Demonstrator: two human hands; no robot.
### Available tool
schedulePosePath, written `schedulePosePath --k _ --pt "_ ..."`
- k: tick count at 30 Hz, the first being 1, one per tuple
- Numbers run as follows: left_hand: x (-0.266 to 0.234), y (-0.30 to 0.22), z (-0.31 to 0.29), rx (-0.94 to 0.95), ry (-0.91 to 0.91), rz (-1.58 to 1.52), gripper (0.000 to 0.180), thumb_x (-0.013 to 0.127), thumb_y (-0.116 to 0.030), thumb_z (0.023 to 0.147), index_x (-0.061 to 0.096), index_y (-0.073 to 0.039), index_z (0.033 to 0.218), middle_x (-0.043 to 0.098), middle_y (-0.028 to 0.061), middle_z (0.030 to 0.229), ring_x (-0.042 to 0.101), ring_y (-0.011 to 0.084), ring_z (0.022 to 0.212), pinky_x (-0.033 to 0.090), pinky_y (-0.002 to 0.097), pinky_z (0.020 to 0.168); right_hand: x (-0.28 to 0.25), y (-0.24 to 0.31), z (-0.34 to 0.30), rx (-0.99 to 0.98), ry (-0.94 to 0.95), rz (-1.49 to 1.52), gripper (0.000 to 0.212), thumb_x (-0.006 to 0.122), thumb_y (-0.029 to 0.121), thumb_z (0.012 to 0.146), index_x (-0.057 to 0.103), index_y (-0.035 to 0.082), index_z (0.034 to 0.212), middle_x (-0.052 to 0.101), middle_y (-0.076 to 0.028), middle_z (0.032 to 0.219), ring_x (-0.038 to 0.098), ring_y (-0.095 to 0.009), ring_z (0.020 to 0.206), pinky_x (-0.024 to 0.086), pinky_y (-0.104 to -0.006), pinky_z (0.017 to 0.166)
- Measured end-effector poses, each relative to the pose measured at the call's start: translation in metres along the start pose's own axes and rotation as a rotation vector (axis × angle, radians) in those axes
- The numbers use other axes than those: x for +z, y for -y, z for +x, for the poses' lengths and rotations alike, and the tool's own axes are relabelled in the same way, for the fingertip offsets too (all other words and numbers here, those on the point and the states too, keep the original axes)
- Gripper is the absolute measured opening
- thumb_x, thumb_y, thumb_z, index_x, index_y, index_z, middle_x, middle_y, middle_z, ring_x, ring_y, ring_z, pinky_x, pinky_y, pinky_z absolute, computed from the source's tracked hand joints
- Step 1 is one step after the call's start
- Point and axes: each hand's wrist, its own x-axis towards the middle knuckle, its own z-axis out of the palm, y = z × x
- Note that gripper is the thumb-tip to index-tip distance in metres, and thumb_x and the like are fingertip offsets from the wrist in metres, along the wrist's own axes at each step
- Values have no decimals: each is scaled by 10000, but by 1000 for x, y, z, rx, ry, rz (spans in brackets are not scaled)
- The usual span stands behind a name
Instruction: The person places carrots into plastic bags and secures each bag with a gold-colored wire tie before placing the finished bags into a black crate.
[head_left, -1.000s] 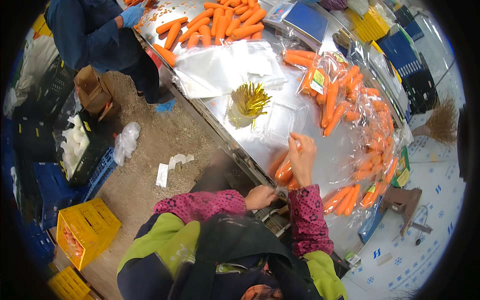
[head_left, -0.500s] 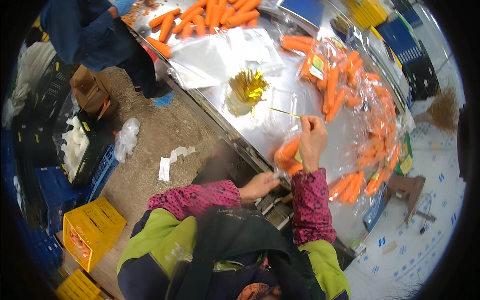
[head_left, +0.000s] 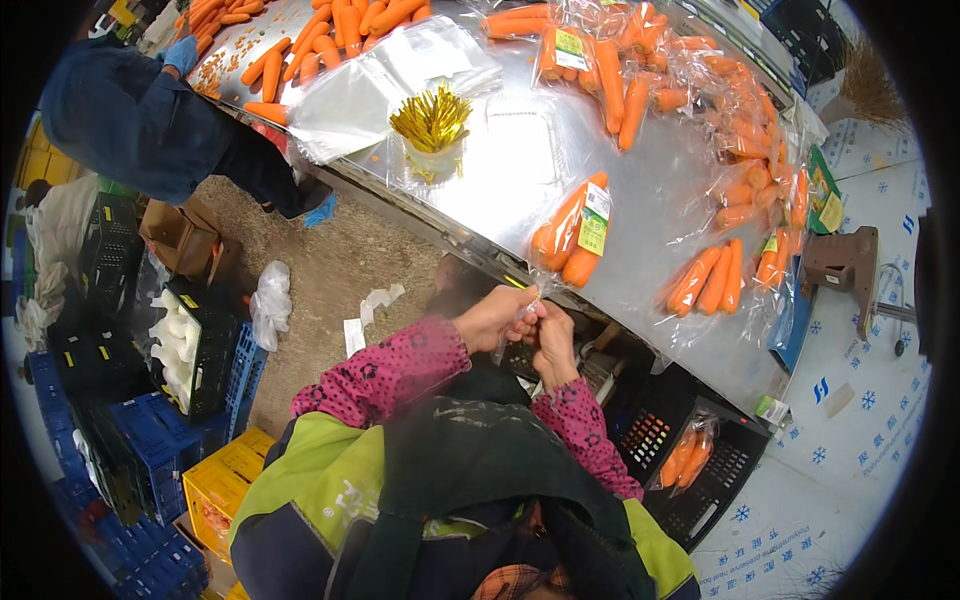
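Note:
At the steel table's near edge, my left hand [head_left: 494, 318] is closed round the gathered neck of a clear plastic bag of carrots [head_left: 566, 230]. The bag lies on the tabletop with a white-and-green label facing up. My right hand [head_left: 554, 343] is pinched at the same neck, fingertips touching the left ones. A speck of gold twist tie [head_left: 538, 293] shows between the fingers; most of it is hidden. Beyond the bag, a bunch of gold twist ties [head_left: 431, 116] stands in a translucent cup [head_left: 434, 160].
Empty clear bags [head_left: 345, 105] lie beside loose carrots [head_left: 352, 25] at the far left. Packed carrots [head_left: 745, 130] line the table's right side. Below its edge stands a black crate [head_left: 655, 420] holding a carrot bag. A person in dark blue [head_left: 130, 110] works at far left.
My right hand has come down from over the table, bringing a gold twist tie to the bag's neck beside my left hand. The view has shifted, and the black crate now shows.

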Motion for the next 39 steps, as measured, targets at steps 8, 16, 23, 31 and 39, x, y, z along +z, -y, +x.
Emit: schedulePosePath --k 8,16,23,31,39 --pt "-1 13 -5 393 -237 202 254 523 -212 991 681 -23 928 575 -10 732 499 61 582 355 206 480 26 45 -38 -933 -228 -739 137 592 108 931 656 -12 945 641 -105 816 589 -174 649 474 -320 592" --pt "-3 -15 -7 1186 -377 1111 109 619 -50 867 621 47 916 563 143 750 580 258 652 455 339 592 43 111 -25 -833 232 -1007 115 681 48 807 662 43 921 600 -107 792 618 -250 702 475 -323 623" --pt "-18 -78 -7 205 308 700 299 545 -278 985 665 -49 834 624 -11 695 451 20 547 331 177 473 22 134 -23 -1317 510 -1151 133 629 -6 784 611 20 913 620 -95 981 616 -247 815 500 -325 675" --pt "19 -33 -6 260 199 520 229 597 -208 952 655 13 938 630 19 864 566 84 723 470 225 652 -17 111 -47 -1492 137 -1354 130 610 18 743 576 38 867 556 -100 795 569 -277 700 470 -375 593" --pt "53 17 27 195 90 347 244 660 -158 837 617 -3 1020 619 59 1047 586 147 929 474 329 809 -24 27 -74 -533 -336 60 56 646 59 899 617 12 906 601 -29 761 560 -110 641 485 -260 607"
